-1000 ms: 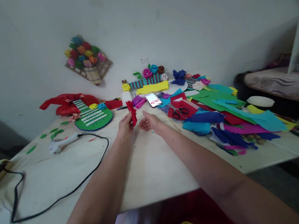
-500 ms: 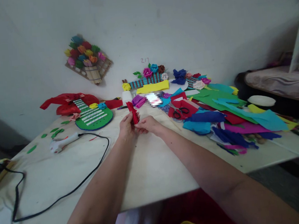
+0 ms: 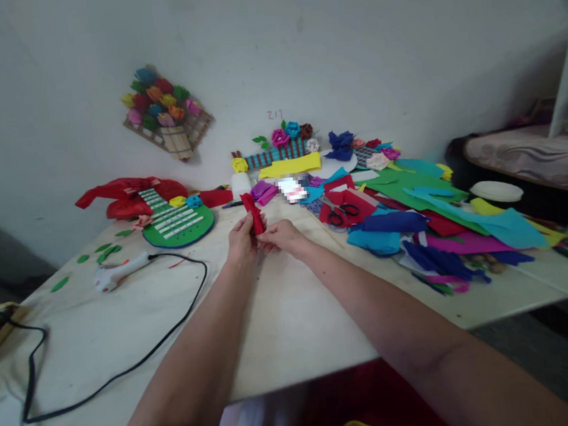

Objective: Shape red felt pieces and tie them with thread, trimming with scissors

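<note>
A rolled strip of red paper (image 3: 253, 214) stands upright between my hands, above the middle of the pale table (image 3: 284, 320). My left hand (image 3: 241, 241) is closed round its lower part. My right hand (image 3: 279, 235) pinches the same roll from the right side, fingers pressed together against it. Both forearms stretch out over the table from the near edge.
A white glue gun (image 3: 119, 271) with a black cord (image 3: 128, 368) lies at the left. A green foam guitar shape (image 3: 177, 224) and red plastic bag (image 3: 126, 191) are behind it. Black-handled scissors (image 3: 342, 215) lie on a heap of coloured paper sheets (image 3: 430, 225) at the right. A paper flower basket (image 3: 166, 114) hangs on the wall.
My right hand, apart from the red roll a second ago, moved left and closed on it. My left hand kept its hold and barely moved.
</note>
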{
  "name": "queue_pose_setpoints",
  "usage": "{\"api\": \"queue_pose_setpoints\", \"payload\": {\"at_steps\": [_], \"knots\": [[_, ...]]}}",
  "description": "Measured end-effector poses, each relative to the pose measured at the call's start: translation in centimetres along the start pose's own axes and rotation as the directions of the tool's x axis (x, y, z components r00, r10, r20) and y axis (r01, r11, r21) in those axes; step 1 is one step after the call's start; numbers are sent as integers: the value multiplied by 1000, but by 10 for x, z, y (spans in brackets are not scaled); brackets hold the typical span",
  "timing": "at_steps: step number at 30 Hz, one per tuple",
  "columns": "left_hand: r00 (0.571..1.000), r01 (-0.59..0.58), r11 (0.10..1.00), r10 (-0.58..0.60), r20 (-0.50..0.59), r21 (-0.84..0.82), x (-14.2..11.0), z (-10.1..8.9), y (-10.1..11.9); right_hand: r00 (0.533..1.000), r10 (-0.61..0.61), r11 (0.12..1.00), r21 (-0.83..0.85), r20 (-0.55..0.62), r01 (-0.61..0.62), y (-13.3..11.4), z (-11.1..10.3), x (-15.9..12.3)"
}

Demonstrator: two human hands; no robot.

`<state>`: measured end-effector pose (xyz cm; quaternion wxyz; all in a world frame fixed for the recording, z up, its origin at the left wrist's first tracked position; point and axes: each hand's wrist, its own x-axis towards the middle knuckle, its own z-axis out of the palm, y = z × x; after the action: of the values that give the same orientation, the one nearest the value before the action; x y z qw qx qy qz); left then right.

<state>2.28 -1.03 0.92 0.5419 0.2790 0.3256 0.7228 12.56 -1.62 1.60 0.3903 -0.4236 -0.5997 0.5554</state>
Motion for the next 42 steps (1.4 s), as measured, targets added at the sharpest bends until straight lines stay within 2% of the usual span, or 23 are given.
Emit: {"api": "queue_pose_setpoints", "payload": {"at_steps": [11,15,20,21,23,25,28,31,35,42], "knots": [[1000,13,999,-14,11,29,0,0,-2,999,7,1000,12,-45,-7,-1,4,-1],[1000,23,1000,-23,15,7,0,0,-1,1000,-7,1000,-5,-25,7,-2,4,-2],[993,83,996,-81,83,-26,-1,-2,5,986,14,999,-52,167,-6,-7,-14,-2],[990,109,994,-106,95,-28,-1,-2,6,983,16,999,-50,183,-7,-8,-19,-1],[980,174,984,-170,104,-29,-1,-5,9,993,-19,1000,1,113,19,-7,-28,1],[962,247,969,-243,123,-24,0,-7,10,998,-62,993,104,28,59,-4,-34,4],[926,327,945,-322,195,7,-1,-10,11,993,-118,964,240,11,112,1,-40,8],[900,368,929,-367,237,43,-5,-10,12,983,-155,929,352,96,112,2,-42,8],[857,428,898,-440,267,105,-10,-7,15,948,-216,896,433,235,97,1,-47,4],[737,514,818,-575,354,259,-9,-11,15,892,-252,874,485,375,43,5,-57,2]]}}
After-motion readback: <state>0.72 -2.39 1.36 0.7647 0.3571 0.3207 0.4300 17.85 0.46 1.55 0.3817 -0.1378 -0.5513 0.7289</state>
